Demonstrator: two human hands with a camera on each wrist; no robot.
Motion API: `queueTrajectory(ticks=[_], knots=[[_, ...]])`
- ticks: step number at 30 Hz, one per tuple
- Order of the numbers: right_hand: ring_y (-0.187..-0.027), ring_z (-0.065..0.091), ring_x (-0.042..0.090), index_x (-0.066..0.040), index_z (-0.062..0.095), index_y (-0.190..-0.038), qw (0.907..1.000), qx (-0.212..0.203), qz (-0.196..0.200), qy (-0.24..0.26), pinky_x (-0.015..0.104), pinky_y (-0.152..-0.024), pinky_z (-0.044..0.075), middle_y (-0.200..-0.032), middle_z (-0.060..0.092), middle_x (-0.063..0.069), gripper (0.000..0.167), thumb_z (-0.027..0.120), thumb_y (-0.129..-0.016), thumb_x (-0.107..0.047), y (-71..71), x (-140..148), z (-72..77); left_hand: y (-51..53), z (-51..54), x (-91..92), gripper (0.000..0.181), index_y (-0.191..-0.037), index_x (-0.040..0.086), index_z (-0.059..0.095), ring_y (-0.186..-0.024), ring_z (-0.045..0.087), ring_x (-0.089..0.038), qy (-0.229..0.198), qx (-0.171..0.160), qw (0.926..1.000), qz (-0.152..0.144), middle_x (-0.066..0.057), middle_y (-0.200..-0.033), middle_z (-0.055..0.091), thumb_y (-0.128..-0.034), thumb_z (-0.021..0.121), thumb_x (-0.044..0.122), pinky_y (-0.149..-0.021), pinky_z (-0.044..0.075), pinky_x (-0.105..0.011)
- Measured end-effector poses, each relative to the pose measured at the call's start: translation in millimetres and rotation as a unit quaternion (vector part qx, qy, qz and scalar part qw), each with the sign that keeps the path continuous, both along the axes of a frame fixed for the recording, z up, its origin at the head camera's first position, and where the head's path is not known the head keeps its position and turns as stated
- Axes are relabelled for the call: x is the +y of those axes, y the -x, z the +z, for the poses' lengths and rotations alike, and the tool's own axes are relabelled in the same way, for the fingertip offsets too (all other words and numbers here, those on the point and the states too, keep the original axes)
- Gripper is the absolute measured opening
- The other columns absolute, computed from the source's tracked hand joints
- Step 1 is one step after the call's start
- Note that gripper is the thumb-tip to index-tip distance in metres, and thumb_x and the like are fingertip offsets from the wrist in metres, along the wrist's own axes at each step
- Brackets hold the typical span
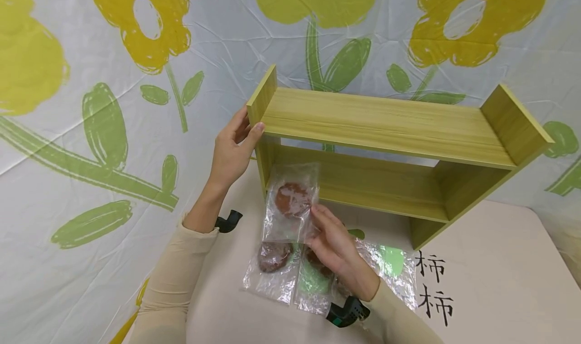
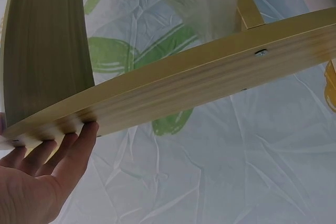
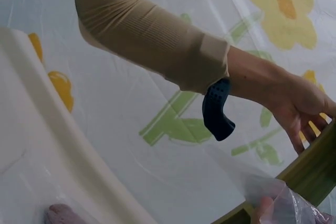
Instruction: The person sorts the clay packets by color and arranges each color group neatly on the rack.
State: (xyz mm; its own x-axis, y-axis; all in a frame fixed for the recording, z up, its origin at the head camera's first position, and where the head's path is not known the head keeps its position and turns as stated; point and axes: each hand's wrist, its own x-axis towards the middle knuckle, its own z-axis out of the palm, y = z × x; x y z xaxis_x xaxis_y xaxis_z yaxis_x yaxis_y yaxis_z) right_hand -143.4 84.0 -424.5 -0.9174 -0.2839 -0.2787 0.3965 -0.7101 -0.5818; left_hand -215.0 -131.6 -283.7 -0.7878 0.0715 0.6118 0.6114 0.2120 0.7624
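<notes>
Clear bag (image 1: 282,227), round reddish-brown piece (image 1: 292,199) inside, by left end of wooden shelf (image 1: 381,124)

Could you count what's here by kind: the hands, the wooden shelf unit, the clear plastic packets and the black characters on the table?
Hands: 2, the left hand and the right hand
Wooden shelf unit: 1
Clear plastic packets: at least 4 (1 held, at least 3 on the table, some partly hidden)
Black characters showing: 2
Total: at least 9
</notes>
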Motion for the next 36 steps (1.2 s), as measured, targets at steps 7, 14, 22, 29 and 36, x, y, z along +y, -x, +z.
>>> queueTrajectory(ticks=[7, 14, 22, 29, 36], knots=[[-0.122, 0.057, 0.026, -0.012, 0.048, -0.131, 0.9984, 0.002, 0.004, 0.056, 0.049, -0.102, 0.046, -0.135, 0.054, 0.010, 0.023, 0.039, -0.110, -0.017, -1.4, -3, 2.8, 23.2, -21.7, -8.8, 0.051, -0.149, 0.013, 0.050, -0.127, 0.056, -0.016, -0.007, 0.013, 0.9999, -0.006, -0.007, -0.139, 0.059, -0.1001, 0.063, 0.010, -0.103, 0.046, -0.037], [-0.135, 0.046, 0.027, -0.010, 0.037, -0.145, 0.9953, 0.007, 0.008, 0.096, 0.048, -0.107, 0.041, -0.149, 0.042, 0.011, 0.035, 0.036, -0.111, -0.018, 0.5, -6, 2.7, 16.7, -15.1, -6.0, 0.050, -0.148, 0.006, 0.049, -0.127, 0.056, -0.019, -0.006, 0.010, 0.9999, -0.005, -0.013, -0.139, 0.058, -0.0999, 0.061, 0.005, -0.103, 0.046, -0.038], [-0.124, 0.055, 0.018, -0.010, 0.043, -0.137, 0.9906, -0.030, -0.012, 0.133, 0.038, -0.109, 0.039, -0.138, 0.053, 0.001, 0.029, 0.042, -0.110, -0.017, 4.7, -11, 3.1, -3.6, 4.0, 0.6, 0.049, -0.146, -0.003, 0.047, -0.127, 0.056, -0.025, 0.000, 0.002, 1.0000, -0.002, -0.021, -0.137, 0.057, -0.0994, 0.059, 0.000, -0.103, 0.046, -0.040], [-0.129, 0.051, 0.020, -0.009, 0.044, -0.136, 0.9923, -0.019, -0.004, 0.123, 0.038, -0.110, 0.038, -0.138, 0.053, 0.003, 0.029, 0.042, -0.110, -0.020, 12.3, -13, 0.5, -3.9, 4.2, 0.5, 0.047, -0.145, -0.003, 0.049, -0.126, 0.057, -0.024, -0.007, 0.002, 1.0000, -0.002, -0.021, -0.137, 0.058, -0.0995, 0.059, 0.002, -0.103, 0.046, -0.039], [-0.141, 0.033, 0.039, -0.003, 0.049, -0.121, 0.9988, -0.008, 0.030, 0.039, 0.054, -0.105, 0.041, -0.138, 0.037, 0.013, 0.017, 0.049, -0.106, -0.009, 3.1, -6, -1.7, -3.0, 3.8, 0.8, 0.047, -0.145, -0.003, 0.049, -0.126, 0.057, -0.023, -0.006, 0.001, 1.0000, -0.003, -0.020, -0.137, 0.058, -0.0993, 0.060, 0.002, -0.103, 0.046, -0.039]])
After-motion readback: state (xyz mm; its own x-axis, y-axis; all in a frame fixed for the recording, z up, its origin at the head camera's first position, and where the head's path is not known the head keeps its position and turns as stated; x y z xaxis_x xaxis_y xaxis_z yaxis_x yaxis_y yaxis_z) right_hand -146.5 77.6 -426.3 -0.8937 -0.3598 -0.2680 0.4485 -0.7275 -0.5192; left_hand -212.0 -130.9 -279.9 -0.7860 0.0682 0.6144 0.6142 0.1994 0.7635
